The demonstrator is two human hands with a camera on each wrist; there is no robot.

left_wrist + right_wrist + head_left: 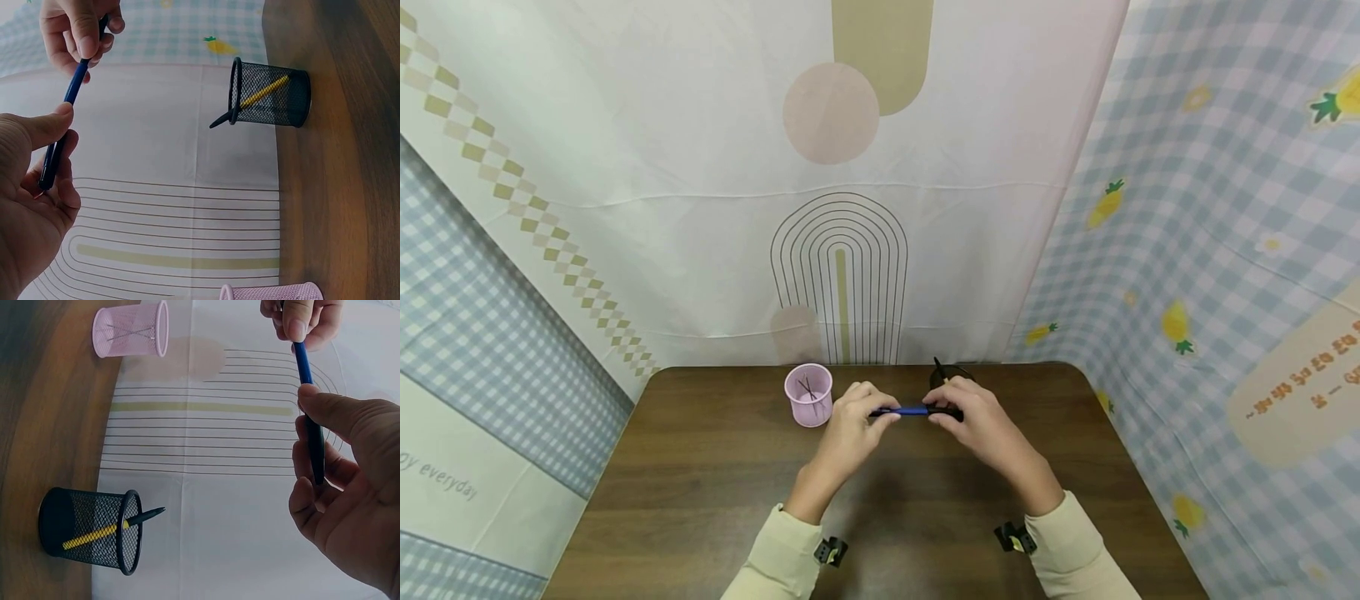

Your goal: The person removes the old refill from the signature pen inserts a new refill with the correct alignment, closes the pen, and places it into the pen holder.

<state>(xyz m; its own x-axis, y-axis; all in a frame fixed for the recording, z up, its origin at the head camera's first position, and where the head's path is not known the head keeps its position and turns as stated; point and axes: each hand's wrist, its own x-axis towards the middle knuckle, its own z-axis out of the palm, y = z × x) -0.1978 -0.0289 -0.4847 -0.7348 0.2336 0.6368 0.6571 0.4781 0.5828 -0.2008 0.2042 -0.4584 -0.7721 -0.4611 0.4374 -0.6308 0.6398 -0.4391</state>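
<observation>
A blue pen (913,411) with black ends is held level above the table, stretched between both hands. My left hand (850,421) pinches one black end between thumb and fingers. The opposite end, which tapers to a dark tip in the right wrist view, lies in the grip of my right hand (976,421). Behind the right hand stands a black mesh pen cup (90,512), partly hidden in the head view. A yellow pen (265,92) with a black end leans in it and sticks out over the rim.
Left of my left hand stands a pink cup (812,416) with thin dark sticks (807,388) inside. Both cups are near the back edge of the brown wooden table (700,483). Patterned cloth (715,267) hangs behind the table and along its sides.
</observation>
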